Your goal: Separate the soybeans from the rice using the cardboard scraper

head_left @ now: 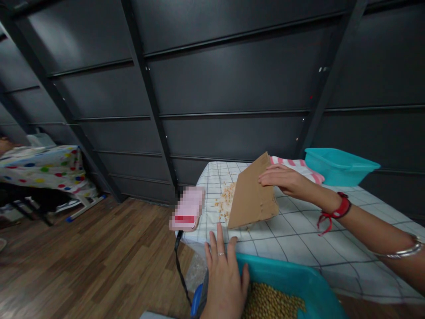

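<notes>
Right hand point(285, 179) holds the cardboard point(250, 197) by its top edge, fingers together on its face, thumb hidden. Cardboard stands tilted on the worktop point(299, 239), grains point(226, 201) just left of it. Left hand point(224, 274), nearer than the cardboard, lies flat and spread on the tub point(285, 274) rim.

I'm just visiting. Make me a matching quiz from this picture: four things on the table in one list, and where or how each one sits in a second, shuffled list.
1 cardboard sheet
2 near tub
3 loose grains
4 far tub

a scattered on the checked cloth
b at the table's far right end
c tilted, held by the right hand
d under the left hand, full of grains

Pairs: 1c, 2d, 3a, 4b
</notes>
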The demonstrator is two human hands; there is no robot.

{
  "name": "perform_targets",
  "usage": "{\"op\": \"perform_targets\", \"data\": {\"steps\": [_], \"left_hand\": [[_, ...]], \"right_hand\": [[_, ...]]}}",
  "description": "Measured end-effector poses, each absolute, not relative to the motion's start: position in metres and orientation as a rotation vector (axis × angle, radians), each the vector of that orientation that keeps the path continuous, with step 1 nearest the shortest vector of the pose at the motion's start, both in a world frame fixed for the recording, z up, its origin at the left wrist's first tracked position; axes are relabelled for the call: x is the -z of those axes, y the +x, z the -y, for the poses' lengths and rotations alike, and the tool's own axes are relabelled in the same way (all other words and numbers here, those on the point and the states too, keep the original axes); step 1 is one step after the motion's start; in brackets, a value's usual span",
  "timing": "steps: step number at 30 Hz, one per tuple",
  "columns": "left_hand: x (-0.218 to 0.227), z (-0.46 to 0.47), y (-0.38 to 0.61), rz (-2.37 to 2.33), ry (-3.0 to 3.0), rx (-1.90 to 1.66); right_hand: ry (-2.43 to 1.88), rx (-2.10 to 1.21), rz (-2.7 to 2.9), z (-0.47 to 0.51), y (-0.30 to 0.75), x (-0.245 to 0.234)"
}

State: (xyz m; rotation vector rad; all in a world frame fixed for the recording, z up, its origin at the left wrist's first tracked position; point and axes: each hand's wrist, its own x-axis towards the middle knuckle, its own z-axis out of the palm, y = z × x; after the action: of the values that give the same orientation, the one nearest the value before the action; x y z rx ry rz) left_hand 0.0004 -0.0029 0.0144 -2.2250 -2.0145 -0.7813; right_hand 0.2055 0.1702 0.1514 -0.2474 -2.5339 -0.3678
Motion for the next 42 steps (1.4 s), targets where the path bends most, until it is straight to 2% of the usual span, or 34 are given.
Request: {"op": "perform_targets", "data": {"steps": [12,22,26,33,42], "left_hand": [[-0.003,0.000,0.003,1.950,-2.174,0.738],[-0.010,0.002,0.005,2.000,-2.114,0.708],[-0.003,0.000,0.001,1.994,-2.114,0.676],[-0.009,-0.001,-0.007,2.036,-2.194,0.612],[-0.006,-0.002,-0.010,2.023,-2.251,0.594]], "right_hand": [[-0.534,0.595,2.400,-0.157,0.232,-0.166],[-0.310,0.446,2.581,-0.217,0.153,-0.142],[-0.311,0.375,2.626,-0.228,0.156,-0.135],[-0.332,0.331,2.591,-0.229,0.179,-0.151],[-0.264,0.283,2.610,-0.232,0.132,-0.133]]}}
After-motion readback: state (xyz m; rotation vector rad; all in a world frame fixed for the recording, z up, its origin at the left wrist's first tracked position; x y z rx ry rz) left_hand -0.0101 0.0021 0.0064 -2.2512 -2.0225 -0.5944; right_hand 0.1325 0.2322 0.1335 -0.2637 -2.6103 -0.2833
